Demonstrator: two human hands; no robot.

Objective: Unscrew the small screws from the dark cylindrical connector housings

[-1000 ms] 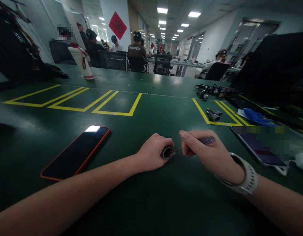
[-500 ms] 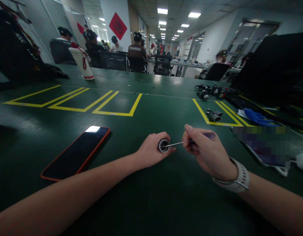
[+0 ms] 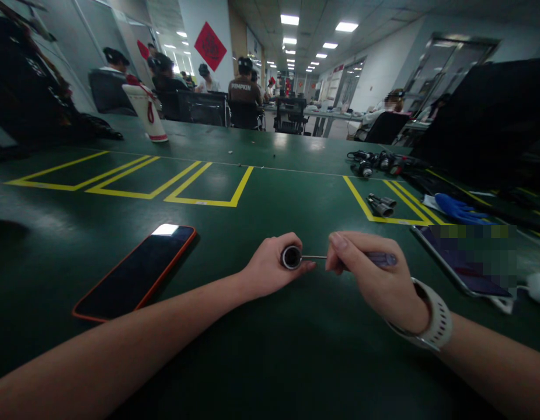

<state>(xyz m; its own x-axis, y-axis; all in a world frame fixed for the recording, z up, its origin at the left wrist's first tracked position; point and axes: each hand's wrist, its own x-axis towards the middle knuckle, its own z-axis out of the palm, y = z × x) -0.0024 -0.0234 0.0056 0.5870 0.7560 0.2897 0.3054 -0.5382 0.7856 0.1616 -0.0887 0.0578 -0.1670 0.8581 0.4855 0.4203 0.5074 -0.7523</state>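
My left hand (image 3: 270, 267) is closed around a small round metal connector (image 3: 291, 257), its dark open end turned up toward me. In my right hand (image 3: 370, 271) is a screwdriver (image 3: 386, 259) with a translucent purple handle. Its thin shaft points left and its end meets the outer right side of the connector's rim; whether the tip is engaged there is hidden from me. The fingers of the right hand are pinched around the handle, and a pale watch strap circles that wrist.
An orange-cased phone (image 3: 140, 271) lies left of my hands on the green table (image 3: 270, 361). Metal connectors (image 3: 382, 205) rest in a yellow-taped box at right, with cabled parts (image 3: 375, 162) behind. A blue glove (image 3: 457, 207), a tablet (image 3: 466, 262) and a white cup (image 3: 147, 114) are around.
The screwdriver's shaft has come out of the connector's opening and now lies against its side, more level. My right hand has turned and shifted slightly right; the left has stayed in place.
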